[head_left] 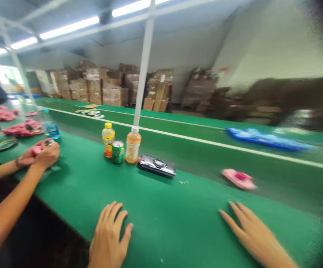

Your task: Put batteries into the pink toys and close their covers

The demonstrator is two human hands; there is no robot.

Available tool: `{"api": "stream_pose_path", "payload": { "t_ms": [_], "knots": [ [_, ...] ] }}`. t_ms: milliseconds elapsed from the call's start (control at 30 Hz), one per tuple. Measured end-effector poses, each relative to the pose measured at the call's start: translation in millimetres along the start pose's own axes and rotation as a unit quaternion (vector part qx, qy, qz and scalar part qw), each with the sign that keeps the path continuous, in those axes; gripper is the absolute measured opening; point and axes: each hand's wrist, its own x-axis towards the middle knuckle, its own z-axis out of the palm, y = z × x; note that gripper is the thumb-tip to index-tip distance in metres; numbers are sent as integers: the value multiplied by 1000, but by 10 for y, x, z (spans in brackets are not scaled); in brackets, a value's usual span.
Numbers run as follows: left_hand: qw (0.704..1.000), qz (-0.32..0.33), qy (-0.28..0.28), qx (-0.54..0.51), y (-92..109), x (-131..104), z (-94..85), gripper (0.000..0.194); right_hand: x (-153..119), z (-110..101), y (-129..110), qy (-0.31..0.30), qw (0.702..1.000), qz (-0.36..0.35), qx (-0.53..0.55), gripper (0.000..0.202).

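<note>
green bench [161, 223], boxes behind. my left hand [108, 238], right hand [250, 230] flat, spread wide, holding nothing. pink part [238, 178] nearest right hand, untouched on belt.

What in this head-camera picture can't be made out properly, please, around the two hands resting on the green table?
- Pink item, head view: motion blur hides its shape.
- Blue object beyond it: smeared by blur.
- Bottle labels, can: print too small.
- Left hand, right hand: wrists cut off by the bottom edge.
- Co-worker's hands: they cover most of a pink piece.
- Right corners: dark vignette.
</note>
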Motion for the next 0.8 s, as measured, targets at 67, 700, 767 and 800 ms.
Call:
{"api": "stream_pose_path", "payload": {
  "t_ms": [67,700,767,800],
  "knots": [
    [1000,14,8,5,-22,-30,35,27,46,-210,-193,-40,997,72,0,49],
    [993,108,41,3,-246,-53,226,43,90,-423,-535,-64,974,212,46,52],
    [992,114,47,4,-228,-20,189,40,96,-459,-566,-56,978,189,70,47],
    [993,112,49,3,-213,-3,162,38,96,-472,-580,-55,980,173,86,45]
  ]
}}
